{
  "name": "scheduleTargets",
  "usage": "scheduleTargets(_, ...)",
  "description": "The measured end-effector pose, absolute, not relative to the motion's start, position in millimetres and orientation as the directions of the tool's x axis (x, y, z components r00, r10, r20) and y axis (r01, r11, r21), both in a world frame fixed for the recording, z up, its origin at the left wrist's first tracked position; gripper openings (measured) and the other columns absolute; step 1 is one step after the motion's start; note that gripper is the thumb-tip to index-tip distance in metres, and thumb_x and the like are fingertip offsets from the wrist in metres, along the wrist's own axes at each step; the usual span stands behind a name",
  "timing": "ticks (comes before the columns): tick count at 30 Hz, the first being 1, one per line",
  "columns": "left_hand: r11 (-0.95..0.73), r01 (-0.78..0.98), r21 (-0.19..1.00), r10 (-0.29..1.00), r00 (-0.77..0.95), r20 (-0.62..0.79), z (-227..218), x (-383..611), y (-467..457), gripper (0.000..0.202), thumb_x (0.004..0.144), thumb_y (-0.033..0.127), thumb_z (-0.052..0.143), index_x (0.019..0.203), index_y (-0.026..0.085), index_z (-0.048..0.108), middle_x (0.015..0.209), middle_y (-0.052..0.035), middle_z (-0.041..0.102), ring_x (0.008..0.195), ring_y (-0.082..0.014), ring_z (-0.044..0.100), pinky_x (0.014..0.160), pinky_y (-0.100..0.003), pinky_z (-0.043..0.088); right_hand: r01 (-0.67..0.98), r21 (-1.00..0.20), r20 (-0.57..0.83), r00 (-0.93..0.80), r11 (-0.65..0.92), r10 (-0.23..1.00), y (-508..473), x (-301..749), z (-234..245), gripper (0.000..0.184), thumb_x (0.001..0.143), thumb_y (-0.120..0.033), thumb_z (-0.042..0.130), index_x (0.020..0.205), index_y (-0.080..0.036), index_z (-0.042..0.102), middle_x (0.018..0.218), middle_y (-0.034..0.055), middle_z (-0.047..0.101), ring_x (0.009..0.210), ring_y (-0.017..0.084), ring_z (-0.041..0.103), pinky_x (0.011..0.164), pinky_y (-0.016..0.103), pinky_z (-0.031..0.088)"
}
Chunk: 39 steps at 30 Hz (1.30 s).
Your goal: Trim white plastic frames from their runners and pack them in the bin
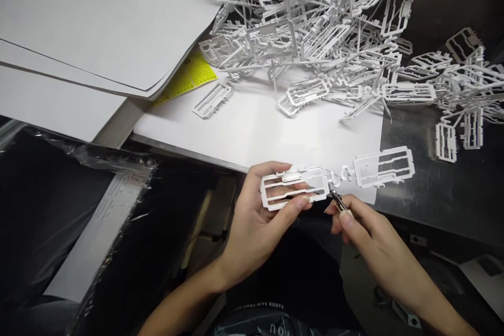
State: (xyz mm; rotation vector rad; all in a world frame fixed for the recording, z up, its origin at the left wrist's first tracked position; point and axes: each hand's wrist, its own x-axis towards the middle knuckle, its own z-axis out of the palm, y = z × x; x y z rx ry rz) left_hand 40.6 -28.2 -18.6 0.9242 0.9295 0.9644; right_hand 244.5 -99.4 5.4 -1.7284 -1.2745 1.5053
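Note:
My left hand (260, 210) grips a white plastic frame (295, 189) by its long edges, thumb in front and fingers behind. A thin curved runner (340, 174) links this frame to a second white frame (384, 167), which sticks out to the right with no hand on it. My right hand (360, 223) is closed around small metal nippers (337, 200). Their tips are at the right end of the held frame, where the runner joins it. Whether the jaws are closed on the plastic I cannot tell.
A tangled heap of white plastic frames (299, 26) covers the back of the table, with another cluster (464, 89) at right. One loose frame (212, 100) lies on white paper (244, 131). Stacked white sheets (90, 21) and a yellow printed sheet (187, 80) are at left, above a black plastic bag (165, 210).

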Motion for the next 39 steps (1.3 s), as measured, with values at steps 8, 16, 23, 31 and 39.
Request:
scheduleTargets(8,0.272,-0.211,0.939,0.930,0.306,-0.201,-21.7,39.9,-29.1,0.047,0.087,0.018,0.086,0.122,0.026,0.057,0.102,-0.0008,0.080,0.096,-0.0160,0.081,0.086,-0.020,0.066,0.355,-0.854,-0.418,-0.030,-0.381,0.908,-97.1,243.3,3.9,0.042,0.114,-0.059,0.047,0.100,-0.024,0.063,0.079,-0.0035,0.055,0.068,0.016,0.047,0.064,0.028,0.037)
scheduleTargets(16,0.271,-0.182,0.945,0.922,0.331,-0.200,-21.0,40.0,-26.2,0.050,0.083,0.013,0.084,0.123,0.025,0.055,0.103,-0.0034,0.079,0.099,-0.0192,0.080,0.088,-0.026,0.067,0.432,-0.851,-0.347,-0.040,-0.297,0.937,-89.3,250.0,-2.4,0.049,0.113,-0.061,0.046,0.086,-0.022,0.060,0.070,-0.0032,0.048,0.063,0.016,0.047,0.059,0.029,0.035)
scheduleTargets(23,0.283,-0.152,0.947,0.927,0.297,-0.229,-26.4,39.4,-21.9,0.050,0.083,0.021,0.086,0.122,0.023,0.055,0.106,-0.0064,0.077,0.104,-0.0233,0.079,0.092,-0.033,0.066,0.475,-0.840,-0.305,-0.015,-0.262,0.952,-76.2,247.7,-7.5,0.050,0.111,-0.061,0.049,0.086,-0.021,0.064,0.067,-0.0024,0.048,0.061,0.016,0.045,0.059,0.030,0.035)
scheduleTargets(31,0.222,-0.189,0.956,0.950,0.262,-0.169,-28.0,31.4,-11.7,0.052,0.080,0.024,0.090,0.121,0.022,0.057,0.103,-0.0051,0.077,0.102,-0.0209,0.079,0.088,-0.029,0.066,0.744,-0.663,0.017,0.123,-0.081,0.992,-87.8,272.9,-15.2,0.032,0.110,-0.052,0.059,0.109,-0.022,0.070,0.089,0.0024,0.067,0.074,0.022,0.062,0.069,0.032,0.045)
scheduleTargets(39,0.230,-0.244,0.942,0.941,0.301,-0.152,-34.6,18.7,-4.3,0.058,0.077,0.028,0.093,0.121,0.022,0.057,0.103,-0.0055,0.078,0.098,-0.0223,0.079,0.088,-0.031,0.066,0.994,-0.110,0.341,0.017,0.021,0.940,-86.4,304.0,-30.8,0.059,0.106,-0.066,0.058,0.143,-0.020,0.061,0.146,0.0226,0.049,0.140,0.047,0.044,0.119,0.070,0.024)
